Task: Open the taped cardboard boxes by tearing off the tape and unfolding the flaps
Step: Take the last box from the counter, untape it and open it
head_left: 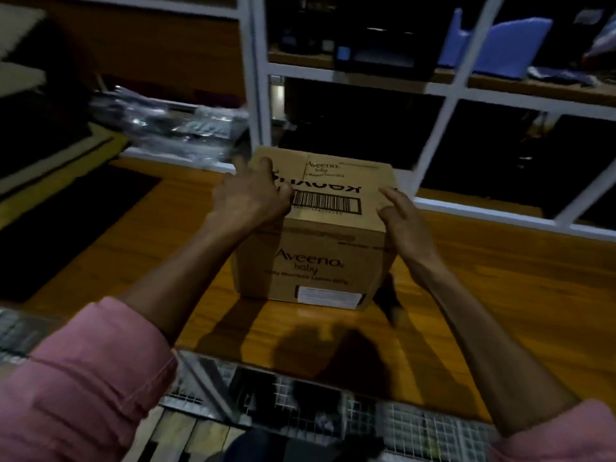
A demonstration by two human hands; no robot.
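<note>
A closed brown cardboard box (328, 251) printed "Aveeno baby", with a barcode on its top, stands on a wooden tabletop (483, 288). My left hand (251, 195) lies on the top's left side, its fingers curled over the far left corner. At the top's right edge is my right hand (401, 215), fingers bent against the near right corner. Both forearms reach out from pink sleeves. The tape is too blurred to make out.
A white-framed shelf unit (446, 91) with dark compartments stands right behind the box. Crumpled clear plastic wrap (173, 128) lies at the back left. A wire mesh rack (333, 408) runs below the table's near edge. A dark mat (76, 228) covers the left.
</note>
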